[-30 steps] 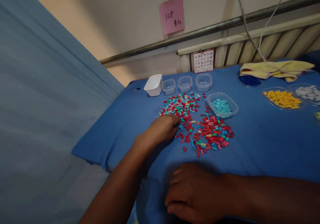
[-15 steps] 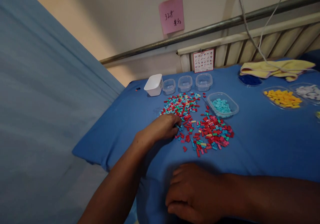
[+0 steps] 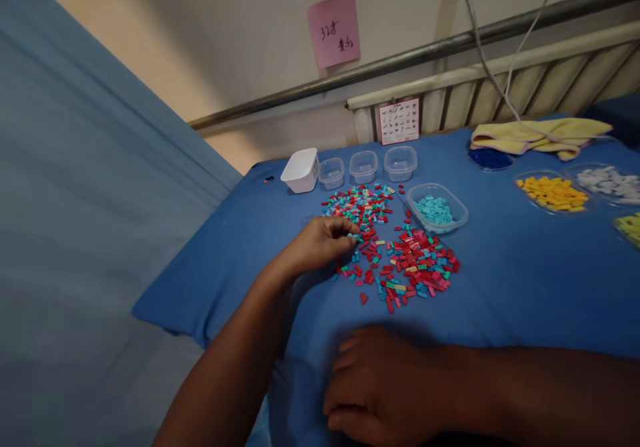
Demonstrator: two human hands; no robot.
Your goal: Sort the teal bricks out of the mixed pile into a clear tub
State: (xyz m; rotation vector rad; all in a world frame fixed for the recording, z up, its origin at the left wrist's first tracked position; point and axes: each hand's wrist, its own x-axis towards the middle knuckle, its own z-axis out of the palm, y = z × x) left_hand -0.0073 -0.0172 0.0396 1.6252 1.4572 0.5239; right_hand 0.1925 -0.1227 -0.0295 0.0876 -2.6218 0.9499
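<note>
You're at a makeshift sorting station in a plain room, not a proper workshop; the bench point(image 3: 525, 280) wears a blue cloth, with a blue curtain point(image 3: 75, 200) hanging at your left; a pink handwritten note point(image 3: 333, 28) is stuck on the bare wall above a metal rail point(image 3: 400, 57) and a ribbed radiator point(image 3: 500, 94); small clear tubs point(image 3: 363, 166) and a printed chart card point(image 3: 399, 120) line the back edge.
</note>
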